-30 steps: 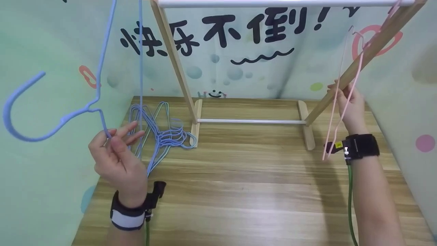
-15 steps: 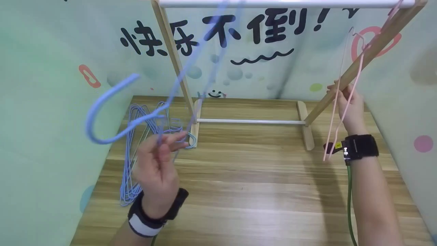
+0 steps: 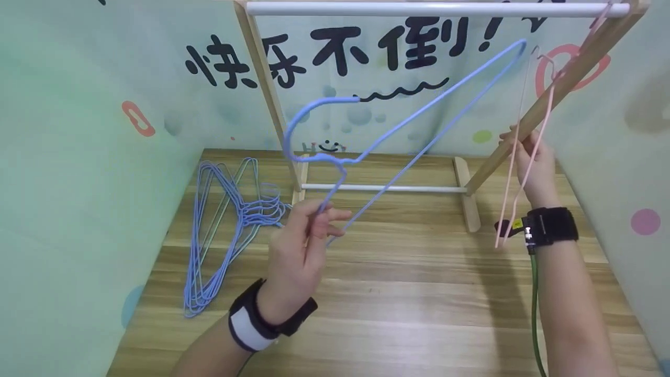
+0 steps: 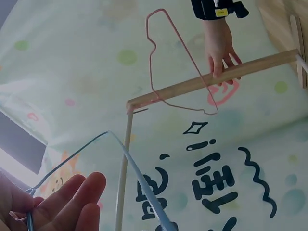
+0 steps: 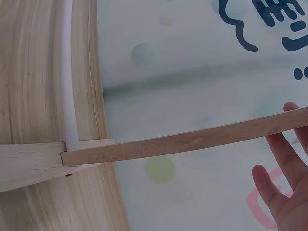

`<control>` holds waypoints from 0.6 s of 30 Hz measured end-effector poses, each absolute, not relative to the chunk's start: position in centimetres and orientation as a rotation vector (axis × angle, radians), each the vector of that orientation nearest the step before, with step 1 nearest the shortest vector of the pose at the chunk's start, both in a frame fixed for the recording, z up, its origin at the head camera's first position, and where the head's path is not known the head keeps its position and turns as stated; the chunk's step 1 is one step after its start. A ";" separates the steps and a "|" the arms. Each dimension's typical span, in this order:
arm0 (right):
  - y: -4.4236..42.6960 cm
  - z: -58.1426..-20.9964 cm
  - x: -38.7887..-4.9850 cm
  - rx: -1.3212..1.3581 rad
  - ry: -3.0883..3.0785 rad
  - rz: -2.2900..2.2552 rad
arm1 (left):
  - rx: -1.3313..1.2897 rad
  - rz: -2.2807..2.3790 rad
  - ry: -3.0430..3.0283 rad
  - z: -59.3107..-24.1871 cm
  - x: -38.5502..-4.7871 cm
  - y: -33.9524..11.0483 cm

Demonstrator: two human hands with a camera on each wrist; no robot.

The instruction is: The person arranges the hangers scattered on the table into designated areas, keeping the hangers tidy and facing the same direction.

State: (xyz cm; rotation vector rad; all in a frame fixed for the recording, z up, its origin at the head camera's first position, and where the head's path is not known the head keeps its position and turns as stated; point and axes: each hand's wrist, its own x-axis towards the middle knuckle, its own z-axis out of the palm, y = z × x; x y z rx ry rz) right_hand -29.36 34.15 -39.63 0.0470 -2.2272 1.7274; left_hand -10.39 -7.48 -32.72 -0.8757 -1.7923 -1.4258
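My left hand (image 3: 298, 246) pinches one arm of a blue hanger (image 3: 403, 123) between thumb and fingers; its hook curves up to the left and its far end points up to the right, below the rack's white top rail (image 3: 439, 9). In the left wrist view the hanger (image 4: 144, 180) slants past the rail. My right hand (image 3: 536, 167) grips the rack's right wooden post (image 3: 555, 89), with fingers on both sides of it in the right wrist view (image 5: 288, 183). A pink hanger (image 3: 539, 133) hangs at the rail's right end.
A pile of blue and greenish hangers (image 3: 209, 235) lies on the wooden table (image 3: 398, 314) at the left. The rack's left post (image 3: 269, 94), lower white rail (image 3: 382, 188) and wooden feet stand towards the back, before a printed backdrop.
My left hand has moved right with the blue hanger, which has swung from upright to slanting towards the upper right. My right hand has stayed on the post.
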 end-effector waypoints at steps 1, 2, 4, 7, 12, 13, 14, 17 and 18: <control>34.2 -39.6 -29.4 0.049 -2.227 1.727 | -0.876 -1.447 -1.810 -32.8 -10.6 -7.3; 34.2 -39.7 -29.4 0.054 -2.228 1.720 | -0.873 -1.471 -1.830 -32.8 -10.8 -7.0; 34.2 -39.7 -29.4 0.059 -2.234 1.707 | -0.865 -1.539 -1.866 -32.9 -11.2 -6.6; 34.3 -39.7 -29.3 0.051 -2.247 1.686 | -0.840 -1.673 -1.909 -32.9 -11.9 -5.8; 34.3 -39.7 -29.3 0.039 -2.243 1.684 | -0.741 -1.868 -2.007 -32.6 -13.2 -4.7; 34.2 -39.7 -29.3 0.039 -2.242 1.686 | -0.721 -1.907 -2.020 -32.5 -13.5 -4.4; 34.2 -39.7 -29.4 0.036 -2.234 1.700 | -0.700 -1.950 -2.027 -32.4 -13.8 -4.2; 34.1 -39.7 -29.4 0.036 -2.222 1.719 | -0.665 -2.065 -2.021 -32.1 -14.8 -3.5; 34.0 -39.7 -29.4 0.039 -2.221 1.724 | -0.659 -2.099 -2.011 -32.0 -15.2 -3.2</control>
